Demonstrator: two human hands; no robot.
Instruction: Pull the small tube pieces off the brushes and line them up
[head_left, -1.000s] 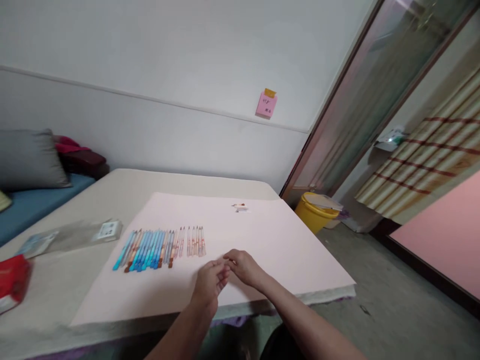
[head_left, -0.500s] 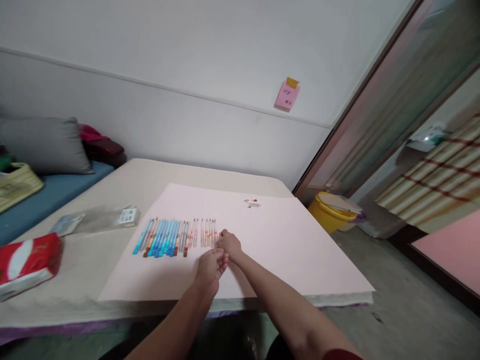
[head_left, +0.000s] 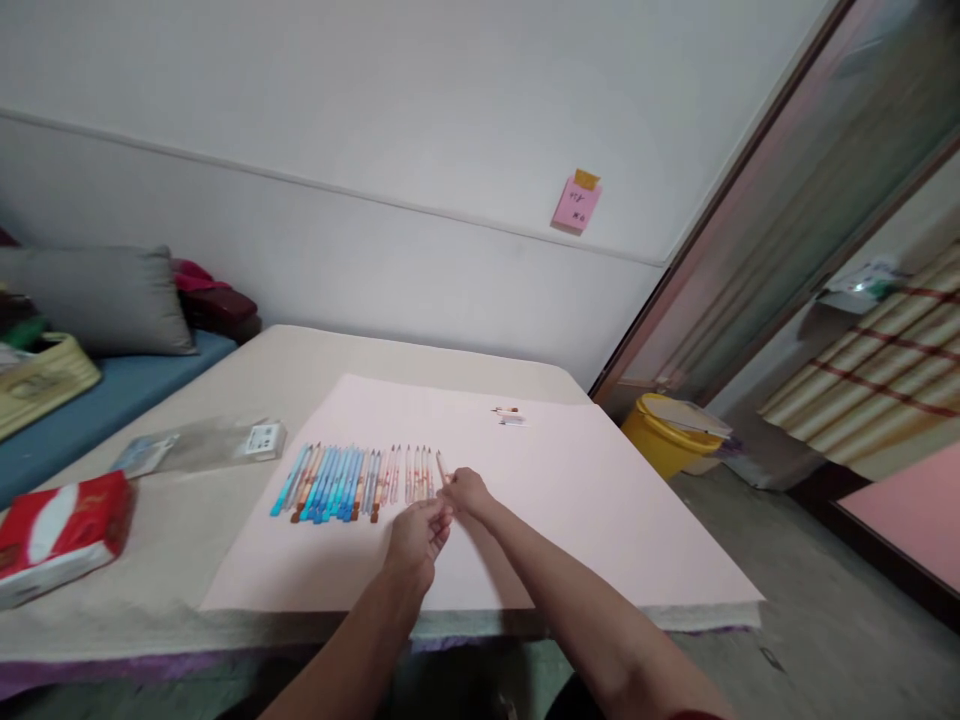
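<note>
A row of several pens, blue at the left and orange-and-clear at the right, lies on a pale pink sheet on the table. My right hand is at the row's right end, fingers pinched on a thin pen that points away from me. My left hand sits just beside and below it, fingers curled together and touching the near end of the same pen. Two small pen parts lie farther back on the sheet.
A red tissue pack lies at the table's left edge, a clear plastic bag with a card behind it. A yellow bucket stands on the floor to the right. A grey cushion rests on a blue bench. A pink note is on the wall.
Both hands moved forward from the sheet's near edge to the right end of the pen row. The view shifted right, so the tissue pack shows fully.
</note>
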